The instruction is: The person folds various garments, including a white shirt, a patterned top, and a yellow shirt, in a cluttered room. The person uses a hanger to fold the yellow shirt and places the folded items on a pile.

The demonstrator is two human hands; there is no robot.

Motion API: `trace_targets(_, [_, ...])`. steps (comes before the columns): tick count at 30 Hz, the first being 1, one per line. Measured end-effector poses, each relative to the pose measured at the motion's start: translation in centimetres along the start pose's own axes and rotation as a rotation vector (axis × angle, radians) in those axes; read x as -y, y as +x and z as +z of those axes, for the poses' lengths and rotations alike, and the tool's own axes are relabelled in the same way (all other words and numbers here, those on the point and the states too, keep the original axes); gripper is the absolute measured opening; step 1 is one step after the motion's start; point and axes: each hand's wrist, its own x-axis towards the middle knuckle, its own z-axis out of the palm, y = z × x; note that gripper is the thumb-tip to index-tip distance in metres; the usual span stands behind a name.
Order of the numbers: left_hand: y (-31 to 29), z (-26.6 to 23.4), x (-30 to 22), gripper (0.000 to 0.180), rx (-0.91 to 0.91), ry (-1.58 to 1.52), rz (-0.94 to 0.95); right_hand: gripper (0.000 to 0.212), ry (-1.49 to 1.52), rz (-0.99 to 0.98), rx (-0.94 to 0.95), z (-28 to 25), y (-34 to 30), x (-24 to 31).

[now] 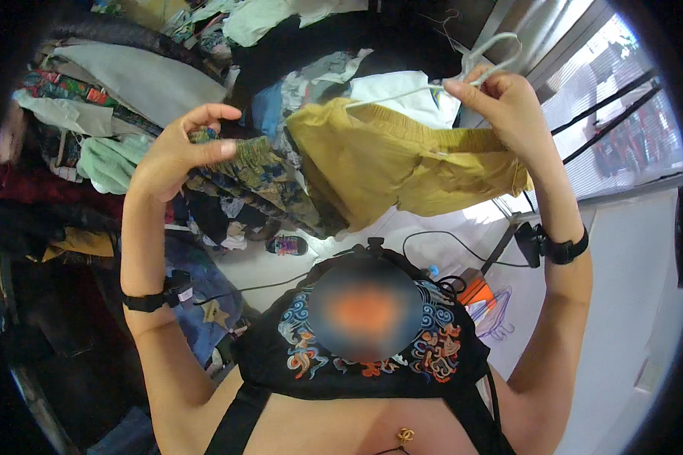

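My left hand (171, 155) pinches the elastic waistband of camouflage-print shorts (262, 178), with the thumb in front and the index finger raised. The shorts sag toward the right, and their far part touches or goes behind mustard-yellow shorts (402, 167). A thin white clothes hanger (398, 95) runs along the yellow waistband, its left end at the waistband's left part. Up at the right, my right hand (501, 102) grips the hanger between thumb and fingers, close to its hook. The yellow shorts spread below that hand, near the wrist.
Piled clothes fill the left and back, among them a pale green garment (110, 163) and a white one (402, 95). A colourful shoe (287, 245) lies on the floor. Purple hangers (497, 322) and an orange box (474, 292) sit at right, near a window (622, 98).
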Motion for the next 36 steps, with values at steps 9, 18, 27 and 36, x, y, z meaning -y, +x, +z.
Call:
trace_targets(9, [-3.1, 4.2, 0.6, 0.043, -0.028, 0.729, 0.070, 0.037, -0.107, 0.306, -0.209, -6.2, 2.7, 2.5])
trace_targets(18, [-4.0, 1.7, 5.1, 0.041, -0.052, 0.956, 0.150, 0.047, -0.247, 0.268, -0.353, -9.0, 1.0, 2.9])
trace_targets(27, [-1.4, -4.3, 4.0, 0.029, -0.311, 0.757, 0.064, 0.050, -0.350, 0.071, -0.235, -8.7, -1.9, 0.8])
trace_targets(36, [-0.4, -6.4, -2.9, 0.030, -0.375, 0.295, 0.275, 0.013, 0.127, -0.039, 0.092, -2.4, -6.9, 9.6])
